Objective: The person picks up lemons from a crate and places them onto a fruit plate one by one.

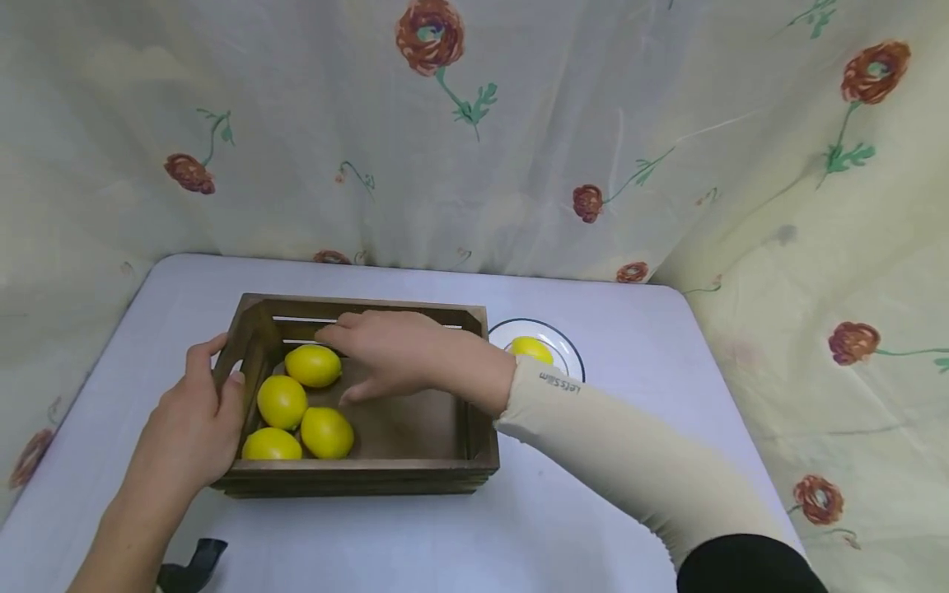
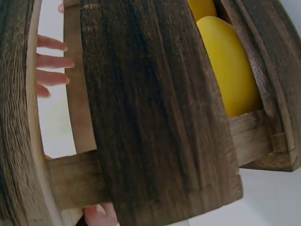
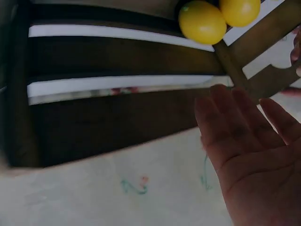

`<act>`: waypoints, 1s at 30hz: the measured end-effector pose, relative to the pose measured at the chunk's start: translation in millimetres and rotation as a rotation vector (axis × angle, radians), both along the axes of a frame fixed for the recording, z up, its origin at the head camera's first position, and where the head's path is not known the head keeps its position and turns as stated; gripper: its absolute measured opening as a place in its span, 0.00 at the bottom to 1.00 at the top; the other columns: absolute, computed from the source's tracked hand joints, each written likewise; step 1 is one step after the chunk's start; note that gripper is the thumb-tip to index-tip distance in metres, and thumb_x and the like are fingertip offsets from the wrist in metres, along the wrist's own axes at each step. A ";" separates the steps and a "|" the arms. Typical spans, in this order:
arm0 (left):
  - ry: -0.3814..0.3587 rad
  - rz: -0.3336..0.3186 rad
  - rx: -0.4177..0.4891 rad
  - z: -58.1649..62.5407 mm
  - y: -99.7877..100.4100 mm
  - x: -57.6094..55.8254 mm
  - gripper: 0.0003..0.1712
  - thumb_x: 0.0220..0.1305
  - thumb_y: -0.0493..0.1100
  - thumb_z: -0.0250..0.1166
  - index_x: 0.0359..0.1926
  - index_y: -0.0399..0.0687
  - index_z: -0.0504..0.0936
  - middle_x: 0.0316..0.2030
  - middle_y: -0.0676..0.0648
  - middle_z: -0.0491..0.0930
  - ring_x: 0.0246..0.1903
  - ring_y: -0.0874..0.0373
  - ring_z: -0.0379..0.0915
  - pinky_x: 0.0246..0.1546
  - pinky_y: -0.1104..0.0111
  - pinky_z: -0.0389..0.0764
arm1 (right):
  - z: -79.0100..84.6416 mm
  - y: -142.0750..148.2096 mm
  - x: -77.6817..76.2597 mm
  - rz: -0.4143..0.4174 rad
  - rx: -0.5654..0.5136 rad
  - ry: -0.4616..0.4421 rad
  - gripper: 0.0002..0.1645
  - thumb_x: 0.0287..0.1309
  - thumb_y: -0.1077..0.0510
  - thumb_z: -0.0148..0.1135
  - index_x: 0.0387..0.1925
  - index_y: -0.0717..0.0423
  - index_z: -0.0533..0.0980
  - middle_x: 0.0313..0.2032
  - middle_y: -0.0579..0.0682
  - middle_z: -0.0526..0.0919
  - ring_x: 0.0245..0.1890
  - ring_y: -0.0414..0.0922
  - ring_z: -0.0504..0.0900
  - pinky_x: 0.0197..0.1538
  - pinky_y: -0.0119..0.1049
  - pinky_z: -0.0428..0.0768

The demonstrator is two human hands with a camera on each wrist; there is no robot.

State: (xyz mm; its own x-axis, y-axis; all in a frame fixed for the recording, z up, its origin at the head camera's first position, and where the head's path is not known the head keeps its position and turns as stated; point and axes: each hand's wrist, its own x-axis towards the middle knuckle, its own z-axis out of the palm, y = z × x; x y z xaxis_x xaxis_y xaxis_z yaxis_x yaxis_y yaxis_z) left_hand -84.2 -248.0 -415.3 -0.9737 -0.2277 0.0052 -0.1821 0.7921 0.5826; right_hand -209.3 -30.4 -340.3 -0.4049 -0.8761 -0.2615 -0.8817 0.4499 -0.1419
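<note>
We see four bright yellow, oval lemons lying in the left part of a rectangular crate of dark brown wooden slats [image 1: 356,479]. The back lemon [image 1: 313,366] sits near the rear wall, the left lemon [image 1: 282,403] in front of it toward the end wall, and the two front ones, a corner lemon [image 1: 271,445] and its neighbour [image 1: 327,432], close to the front wall.

The right hand [image 1: 393,350] hangs over the crate from the right, its fingers straight and slightly spread, its thumb angled downward. Its fingertips reach near the back lemon, and in the right wrist view we see them apart from the two lemons showing there. The other lemons lie farther toward us and to the left of this hand.

The left hand [image 1: 196,424] grips the crate's left end wall, thumb at the rim; the left and corner lemons lie just inside that wall.

Just beside the crate's right end, we find a fifth lemon [image 1: 531,349] on a round white plate with a dark rim [image 1: 565,354], partly hidden by the beige sleeve [image 1: 615,453] on the right arm. Everything stands on a white desk [image 1: 549,527], before a pale curtain printed with red-brown flowers [image 1: 519,206].
</note>
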 end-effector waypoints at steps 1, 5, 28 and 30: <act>0.000 -0.001 -0.001 0.0 -0.2 -0.1 0.35 0.83 0.45 0.45 0.80 0.34 0.47 0.48 0.18 0.77 0.27 0.39 0.78 0.25 0.45 0.81 | -2.6 -4.9 0.5 0.005 0.010 -0.011 0.49 0.64 0.36 0.71 0.78 0.50 0.64 0.68 0.48 0.74 0.63 0.42 0.76 0.63 0.36 0.75; 0.002 0.000 -0.004 -0.4 -0.4 -0.3 0.35 0.83 0.45 0.45 0.80 0.33 0.48 0.50 0.17 0.76 0.29 0.37 0.79 0.29 0.42 0.82 | -13.6 -24.2 2.7 0.007 0.080 -0.041 0.48 0.62 0.36 0.73 0.77 0.48 0.67 0.64 0.46 0.77 0.56 0.39 0.78 0.58 0.35 0.77; 0.000 0.000 0.009 0.7 -1.1 -0.4 0.34 0.83 0.46 0.45 0.81 0.35 0.48 0.50 0.19 0.77 0.30 0.38 0.78 0.29 0.43 0.81 | -78.9 -54.5 27.1 0.036 0.355 -0.052 0.18 0.68 0.58 0.69 0.55 0.40 0.76 0.37 0.40 0.78 0.38 0.40 0.76 0.44 0.34 0.79; 0.007 0.000 0.009 0.3 -0.5 -0.4 0.34 0.83 0.45 0.45 0.81 0.35 0.49 0.49 0.20 0.77 0.30 0.39 0.77 0.28 0.44 0.81 | -79.8 -53.0 28.4 0.041 0.357 -0.040 0.16 0.68 0.59 0.68 0.52 0.40 0.76 0.36 0.40 0.78 0.36 0.40 0.76 0.42 0.34 0.79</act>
